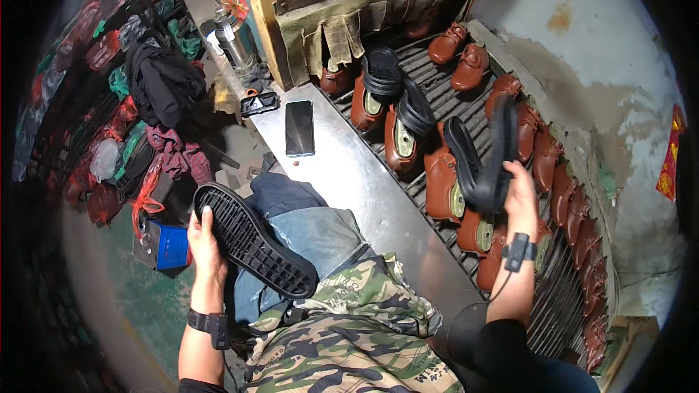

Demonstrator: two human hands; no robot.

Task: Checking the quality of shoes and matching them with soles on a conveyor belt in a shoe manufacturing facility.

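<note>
A black rubber shoe sole [255,244], its gridded inner side up, is held in my left hand [207,244], with the thumb on its edge. My right hand [520,193] grips another black sole [502,145], slightly blurred, above the slatted conveyor [429,54]. Beside it another black sole [463,149] leans by a brown leather shoe [438,182] that lies with its pale green bottom showing. Farther back, black soles [382,69] rest on more brown shoes [400,142] lying on their sides. The right fingertips are partly hidden behind the sole.
A metal ledge [349,189] runs along the conveyor, bearing a phone [299,129] and a dark case [259,103]. Upright brown shoes [546,160] line the conveyor's far side. Fabric flaps [335,40] hang over its back end. Bagged items [105,51] crowd the left, near a blue box [172,247].
</note>
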